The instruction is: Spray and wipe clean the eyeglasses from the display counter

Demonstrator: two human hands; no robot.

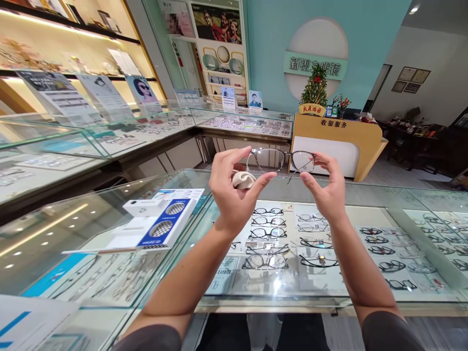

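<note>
**Spectacles (287,155) held level in two hands over a glass surface (270,309)**

At the far left, lit shelves (80,28) are lined along the wall. Nearer, a blue-and-white box (164,222) printed with two checkered circles is seen lying on the glass, with a small white box (142,209) set just beside it.

Next comes the left hand (227,190), by which the left end of the spectacles is pinched: the index fingertip is placed at the upper corner, the thumb near the lower rim. A pale, crumpled cloth (243,180) is tucked into the same palm.

The spectacles are raised above the surface between the two hands, lenses upright, and one thin temple is seen slanting down behind the right lens. Under the glass below, dark frames (268,233) are laid out in a column.

The other end of the spectacles is gripped by the right hand (331,187), its thumb set low and its fingers curled behind. Beyond it a yellow-and-white desk (325,148) is topped by a leafy plant (315,87). Farther right, more eyeglasses (382,250) are displayed.
</note>
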